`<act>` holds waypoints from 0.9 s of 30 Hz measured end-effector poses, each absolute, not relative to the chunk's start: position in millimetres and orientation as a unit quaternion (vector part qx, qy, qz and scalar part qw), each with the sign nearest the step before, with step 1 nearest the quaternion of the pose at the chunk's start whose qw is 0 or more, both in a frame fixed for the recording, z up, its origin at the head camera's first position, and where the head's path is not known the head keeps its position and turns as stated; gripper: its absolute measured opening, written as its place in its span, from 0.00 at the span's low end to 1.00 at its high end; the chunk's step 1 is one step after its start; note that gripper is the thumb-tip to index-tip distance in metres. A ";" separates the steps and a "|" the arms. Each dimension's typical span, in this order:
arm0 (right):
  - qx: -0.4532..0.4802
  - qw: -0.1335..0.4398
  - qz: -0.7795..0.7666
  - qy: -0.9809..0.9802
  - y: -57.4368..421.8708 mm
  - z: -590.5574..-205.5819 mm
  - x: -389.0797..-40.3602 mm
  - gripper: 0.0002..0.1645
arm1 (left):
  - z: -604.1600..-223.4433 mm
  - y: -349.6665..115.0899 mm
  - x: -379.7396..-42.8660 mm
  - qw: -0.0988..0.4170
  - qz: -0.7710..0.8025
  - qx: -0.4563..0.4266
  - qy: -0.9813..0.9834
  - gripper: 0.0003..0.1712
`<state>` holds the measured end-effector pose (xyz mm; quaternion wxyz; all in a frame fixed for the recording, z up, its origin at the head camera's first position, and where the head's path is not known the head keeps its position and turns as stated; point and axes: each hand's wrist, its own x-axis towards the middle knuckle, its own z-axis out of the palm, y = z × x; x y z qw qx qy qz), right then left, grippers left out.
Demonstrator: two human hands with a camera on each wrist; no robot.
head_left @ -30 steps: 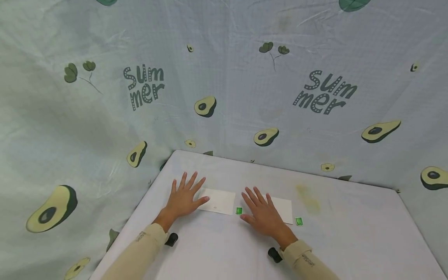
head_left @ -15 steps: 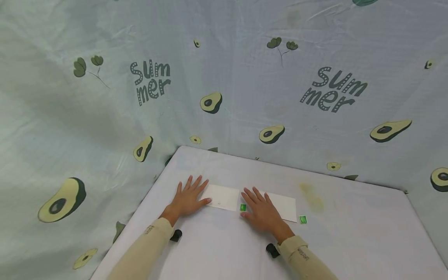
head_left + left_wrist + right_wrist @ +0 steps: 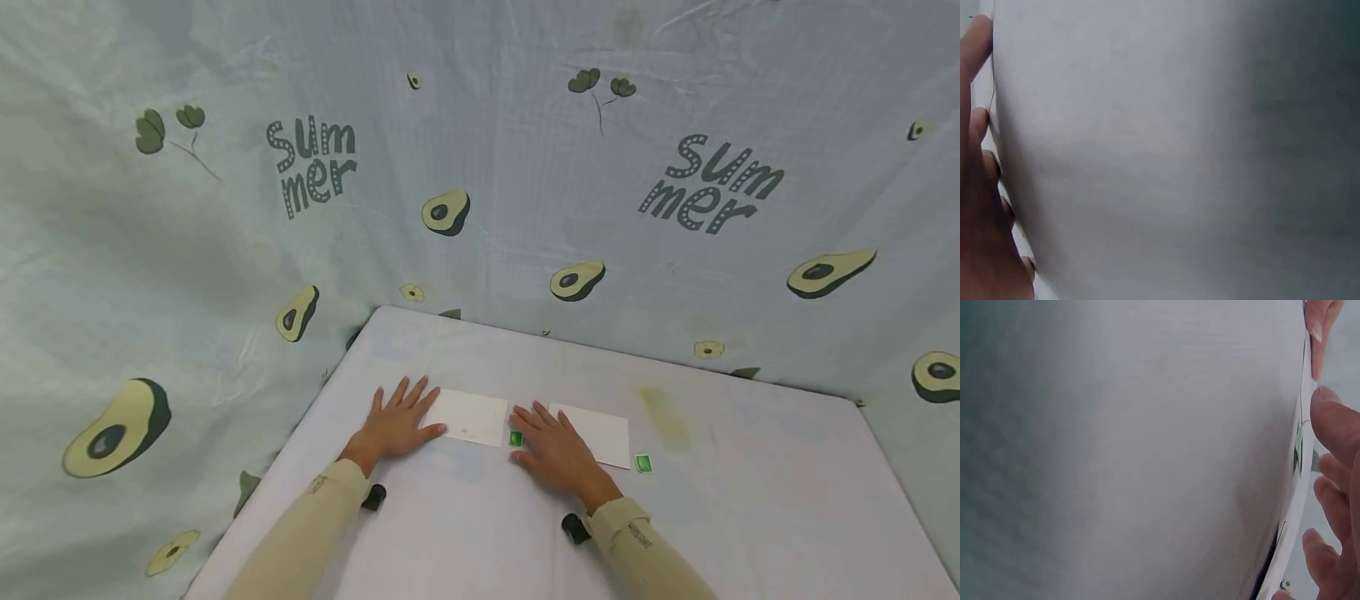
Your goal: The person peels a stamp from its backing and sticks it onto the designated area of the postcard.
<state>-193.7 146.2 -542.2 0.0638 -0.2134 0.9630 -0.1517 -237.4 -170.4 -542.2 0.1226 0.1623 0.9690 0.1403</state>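
Palm down on the white table, my left hand (image 3: 393, 427) has its fingers spread. Its thumb and index fingertips lie at the left end of a blank white card (image 3: 472, 417) bearing a small faint mark. My right hand (image 3: 557, 450) is also palm down with fingers extended, overlapping the left part of a second white card (image 3: 603, 435). By its thumb and fingers lies a small green square (image 3: 516, 438) with a pale border. Another green square (image 3: 643, 463) sits just right of the second card. Neither hand grips anything. The wrist views show fingers (image 3: 991, 165) along the edge and mostly blurred white tabletop.
The white table (image 3: 750, 500) has a yellowish stain (image 3: 665, 417) right of the cards. Behind and to the left hangs a pale curtain (image 3: 495, 125) printed with avocados and lettering. A black device (image 3: 576, 529) sits under the right wrist, another black device (image 3: 373, 497) under the left.
Both hands have come down slightly toward the table and the near side, with the right fingers shifting a little left. The cards and green squares keep their places; the head view has shifted slightly.
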 end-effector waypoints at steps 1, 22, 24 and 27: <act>-0.213 0.067 -0.156 0.962 146.2 -542.7 -194.1 0.38 | -541.6 -170.1 -237.6 0.127 0.138 0.161 0.969 0.48; -0.153 0.058 -0.152 0.975 129.5 -540.9 -204.4 0.27 | -543.3 -172.2 -248.2 0.148 0.153 0.157 0.964 0.54; -0.149 0.057 -0.136 0.978 126.5 -540.4 -204.6 0.25 | -544.2 -171.9 -247.8 0.149 0.151 0.157 0.965 0.54; -0.154 0.055 -0.105 0.981 123.7 -540.2 -204.0 0.24 | -542.9 -170.1 -245.7 0.158 0.151 0.153 0.964 0.52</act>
